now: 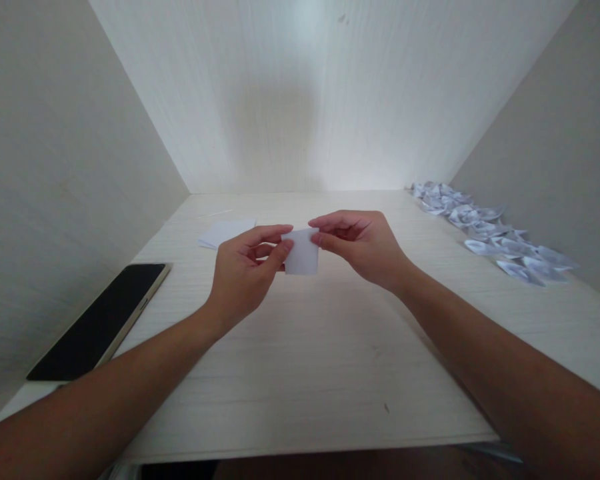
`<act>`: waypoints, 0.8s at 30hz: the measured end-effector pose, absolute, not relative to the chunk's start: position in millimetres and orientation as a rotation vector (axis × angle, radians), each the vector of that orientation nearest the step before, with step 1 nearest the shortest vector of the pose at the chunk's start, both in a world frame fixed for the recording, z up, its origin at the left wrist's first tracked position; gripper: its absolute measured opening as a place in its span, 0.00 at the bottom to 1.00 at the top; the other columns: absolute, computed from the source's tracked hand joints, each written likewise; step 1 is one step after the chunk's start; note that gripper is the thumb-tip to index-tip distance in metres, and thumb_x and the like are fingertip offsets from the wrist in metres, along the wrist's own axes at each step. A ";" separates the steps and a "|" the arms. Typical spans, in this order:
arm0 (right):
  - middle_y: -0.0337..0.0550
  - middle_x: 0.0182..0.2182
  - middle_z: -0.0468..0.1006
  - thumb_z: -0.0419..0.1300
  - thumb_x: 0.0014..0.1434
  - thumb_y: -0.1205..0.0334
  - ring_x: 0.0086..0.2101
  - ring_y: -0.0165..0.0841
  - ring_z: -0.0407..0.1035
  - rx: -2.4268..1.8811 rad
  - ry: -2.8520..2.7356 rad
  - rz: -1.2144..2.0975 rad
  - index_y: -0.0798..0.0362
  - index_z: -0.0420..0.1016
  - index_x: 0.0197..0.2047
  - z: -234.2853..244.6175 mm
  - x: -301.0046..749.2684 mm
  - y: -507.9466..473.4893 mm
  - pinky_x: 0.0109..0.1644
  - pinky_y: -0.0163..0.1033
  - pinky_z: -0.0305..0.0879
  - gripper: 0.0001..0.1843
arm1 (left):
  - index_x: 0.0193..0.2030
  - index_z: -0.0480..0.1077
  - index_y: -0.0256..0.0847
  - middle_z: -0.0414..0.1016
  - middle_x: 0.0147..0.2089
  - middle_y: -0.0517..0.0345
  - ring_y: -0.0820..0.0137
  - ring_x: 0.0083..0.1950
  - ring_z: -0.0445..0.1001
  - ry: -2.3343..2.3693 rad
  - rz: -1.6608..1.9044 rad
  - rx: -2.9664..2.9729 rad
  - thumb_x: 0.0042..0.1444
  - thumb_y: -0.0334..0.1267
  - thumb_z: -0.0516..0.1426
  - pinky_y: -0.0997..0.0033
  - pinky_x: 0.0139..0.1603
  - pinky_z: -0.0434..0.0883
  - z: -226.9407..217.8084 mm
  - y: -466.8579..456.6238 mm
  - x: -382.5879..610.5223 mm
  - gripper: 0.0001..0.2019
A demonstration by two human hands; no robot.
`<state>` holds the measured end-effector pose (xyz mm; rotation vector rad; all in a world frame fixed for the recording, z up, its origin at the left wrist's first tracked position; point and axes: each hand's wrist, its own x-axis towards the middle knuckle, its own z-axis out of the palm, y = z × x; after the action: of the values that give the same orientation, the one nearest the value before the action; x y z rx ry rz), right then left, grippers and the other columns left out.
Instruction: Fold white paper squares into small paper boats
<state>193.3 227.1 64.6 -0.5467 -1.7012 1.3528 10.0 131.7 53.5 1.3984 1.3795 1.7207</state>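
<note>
A small white piece of paper is held in the air above the middle of the pale wooden table. My left hand pinches its left edge between thumb and fingers. My right hand pinches its upper right corner, fingers closed on it. Both forearms reach in from the bottom corners of the view.
A dark phone lies face up at the left edge of the table. A small stack of white paper sheets sits behind my left hand. Several folded white paper shapes lie in a row along the right wall. Walls close in on three sides.
</note>
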 end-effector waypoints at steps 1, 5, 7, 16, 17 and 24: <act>0.43 0.37 0.88 0.80 0.50 0.55 0.38 0.34 0.81 -0.547 -1.702 1.351 0.52 0.89 0.41 64.5 193.6 227.4 0.49 0.45 0.80 0.16 | 0.46 0.85 0.39 0.84 0.37 0.56 0.70 0.32 0.83 1.384 1.722 1.391 0.54 0.44 0.72 0.70 0.32 0.85 53.7 132.0 10.2 0.15; 0.41 0.35 0.87 0.81 0.49 0.57 0.36 0.32 0.80 -0.530 -1.681 1.405 0.52 0.88 0.41 63.4 193.8 228.6 0.47 0.42 0.79 0.17 | 0.44 0.85 0.39 0.84 0.34 0.57 0.68 0.31 0.83 1.418 1.725 1.376 0.52 0.44 0.72 0.68 0.32 0.85 55.1 132.6 10.5 0.15; 0.40 0.35 0.87 0.81 0.49 0.57 0.36 0.31 0.80 -0.519 -1.671 1.460 0.52 0.87 0.43 62.7 193.5 228.8 0.46 0.41 0.79 0.18 | 0.44 0.85 0.40 0.84 0.33 0.57 0.68 0.31 0.83 1.434 1.727 1.364 0.52 0.42 0.72 0.68 0.32 0.85 55.7 132.4 10.6 0.13; 0.40 0.34 0.87 0.81 0.49 0.58 0.36 0.31 0.80 -0.522 -1.675 1.507 0.53 0.86 0.43 61.3 192.0 228.2 0.45 0.40 0.78 0.18 | 0.43 0.87 0.42 0.86 0.33 0.57 0.66 0.32 0.84 1.401 1.719 1.273 0.50 0.39 0.73 0.67 0.32 0.85 55.8 131.5 11.2 0.12; 0.40 0.35 0.87 0.80 0.49 0.58 0.36 0.31 0.80 -0.525 -1.677 1.501 0.53 0.86 0.43 61.2 192.3 228.5 0.46 0.41 0.78 0.19 | 0.42 0.87 0.42 0.86 0.33 0.56 0.66 0.32 0.84 1.390 1.719 1.266 0.49 0.39 0.73 0.66 0.33 0.85 56.0 131.5 11.2 0.12; 0.41 0.35 0.86 0.79 0.51 0.59 0.37 0.33 0.80 -0.565 -1.736 1.493 0.53 0.83 0.47 60.4 194.1 230.7 0.45 0.41 0.77 0.21 | 0.41 0.87 0.42 0.85 0.32 0.56 0.66 0.31 0.84 1.381 1.727 1.220 0.48 0.38 0.74 0.67 0.33 0.85 57.5 132.8 11.2 0.12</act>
<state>194.1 230.7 60.4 -0.5648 -1.7359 1.4934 11.2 132.8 57.5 1.2200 1.3815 1.7271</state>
